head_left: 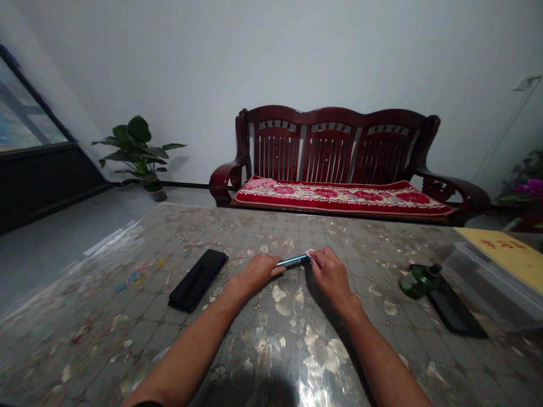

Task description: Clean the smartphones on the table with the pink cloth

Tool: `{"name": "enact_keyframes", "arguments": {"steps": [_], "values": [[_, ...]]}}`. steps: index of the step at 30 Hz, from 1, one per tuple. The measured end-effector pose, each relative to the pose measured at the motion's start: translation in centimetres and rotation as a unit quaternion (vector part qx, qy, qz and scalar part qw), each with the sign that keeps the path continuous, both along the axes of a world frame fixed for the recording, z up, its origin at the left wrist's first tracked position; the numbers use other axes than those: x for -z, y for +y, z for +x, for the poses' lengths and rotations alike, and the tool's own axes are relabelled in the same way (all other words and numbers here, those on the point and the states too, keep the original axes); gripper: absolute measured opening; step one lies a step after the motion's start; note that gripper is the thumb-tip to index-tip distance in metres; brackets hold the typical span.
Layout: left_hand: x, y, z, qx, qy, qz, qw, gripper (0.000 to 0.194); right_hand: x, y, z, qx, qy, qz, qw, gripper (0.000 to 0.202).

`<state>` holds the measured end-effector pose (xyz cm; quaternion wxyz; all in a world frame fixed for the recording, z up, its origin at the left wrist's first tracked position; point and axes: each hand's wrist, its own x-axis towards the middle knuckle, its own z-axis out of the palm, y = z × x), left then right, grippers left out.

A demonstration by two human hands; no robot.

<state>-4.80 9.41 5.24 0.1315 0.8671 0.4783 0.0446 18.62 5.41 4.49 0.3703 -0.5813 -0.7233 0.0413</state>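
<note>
My left hand [261, 270] grips the left end of a slim blue phone [292, 260], which I see edge-on above the table, so its faces are hidden. At the phone's other end, my right hand [331, 273] has its fingers closed on a small pale pink wipe or cloth [313, 254] that touches the phone. Most of that piece is covered by the fingers. A black phone [198, 280] lies on the table to the left of my left forearm.
A green bottle [419, 281] stands by another dark phone [456, 308] on the right. Beyond them is a clear plastic box [487, 288] under a yellow sheet [504, 252]. Colourful rubber bands [138, 275] lie left on the patterned table [271, 350]. A wooden bench [331, 147] stands behind.
</note>
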Motion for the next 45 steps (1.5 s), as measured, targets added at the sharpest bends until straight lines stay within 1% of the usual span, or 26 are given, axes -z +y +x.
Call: {"name": "enact_keyframes", "arguments": {"steps": [3,7,10,12,14,15,16,17,18,20,21,24,25,27,30,32,34,36,38,41,43,45], "values": [[0.1,-0.2,0.1,-0.002,-0.006,-0.002,1.0,0.025,0.1,-0.2,-1.5,-0.028,-0.02,0.009,0.999,0.026],[0.0,-0.3,0.3,0.008,-0.017,-0.006,1.0,0.025,-0.2,-0.9,-3.7,-0.082,-0.074,0.015,0.994,0.025],[-0.5,-0.6,0.5,0.004,-0.011,-0.003,1.0,0.026,-0.4,-0.9,-3.7,-0.092,-0.076,0.012,0.993,0.025],[-1.0,-1.0,0.8,-0.008,0.008,-0.006,1.0,0.025,-0.3,-0.4,-2.6,-0.075,-0.024,0.006,0.997,0.025],[-1.6,-1.4,1.1,-0.02,0.028,-0.009,0.999,0.023,0.2,0.4,-0.9,-0.032,0.084,-0.001,0.996,0.024],[-1.9,-1.6,1.4,-0.025,0.038,-0.011,0.999,0.022,0.6,1.0,-0.1,0.001,0.156,-0.002,0.988,0.023],[-2.1,-1.7,1.6,-0.03,0.046,-0.013,0.998,0.022,1.1,1.5,0.7,0.035,0.238,-0.003,0.971,0.024],[-2.3,-1.9,1.9,-0.034,0.054,-0.014,0.998,0.021,1.6,2.1,1.4,0.063,0.335,-0.003,0.94,0.028],[-2.3,-2.0,2.2,-0.038,0.062,-0.015,0.997,0.021,2.1,2.6,1.9,0.089,0.435,-0.005,0.896,0.034],[-2.2,-2.3,2.9,-0.046,0.07,-0.015,0.996,0.023,3.0,3.5,2.3,0.107,0.506,-0.01,0.856,0.044],[-2.1,-2.4,3.2,-0.05,0.072,-0.014,0.996,0.024,3.4,3.8,2.2,0.101,0.555,-0.015,0.826,0.044],[-1.5,-2.8,4.0,-0.063,0.078,-0.015,0.995,0.029,4.0,4.5,1.5,0.047,0.652,-0.028,0.756,0.042],[-1.3,-2.9,4.2,-0.066,0.08,-0.015,0.994,0.03,4.1,4.7,1.1,0.03,0.67,-0.031,0.741,0.042],[-0.9,-3.2,4.5,-0.073,0.082,-0.014,0.994,0.032,4.1,4.9,0.5,0.01,0.689,-0.036,0.723,0.041],[-0.6,-3.7,5.0,-0.08,0.08,-0.009,0.994,0.034,4.0,5.0,-0.1,0.008,0.699,-0.042,0.714,0.038],[-0.3,-4.0,5.3,-0.082,0.076,-0.002,0.994,0.034,3.8,4.7,-0.3,0.005,0.696,-0.04,0.717,0.037],[0.0,-4.3,5.5,-0.081,0.069,0.007,0.994,0.032,3.4,4.3,-0.7,-0.003,0.684,-0.035,0.729,0.036],[0.4,-4.5,5.6,-0.086,0.042,0.02,0.995,0.034,2.8,3.6,-1.5,-0.016,0.665,-0.035,0.746,0.035],[1.0,-4.6,5.5,-0.101,-0.007,0.03,0.994,0.042,1.8,2.6,-2.8,-0.031,0.655,-0.039,0.754,0.035],[1.9,-4.5,4.9,-0.121,-0.111,0.04,0.986,0.053,-0.1,1.1,-4.6,-0.062,0.639,-0.048,0.765,0.032],[2.3,-4.3,4.2,-0.112,-0.194,0.045,0.974,0.055,-1.6,0.4,-4.9,-0.081,0.642,-0.054,0.761,0.03],[2.5,-4.0,3.5,-0.095,-0.277,0.045,0.955,0.056,-3.2,-0.1,-4.4,-0.093,0.649,-0.038,0.754,0.029]]}}
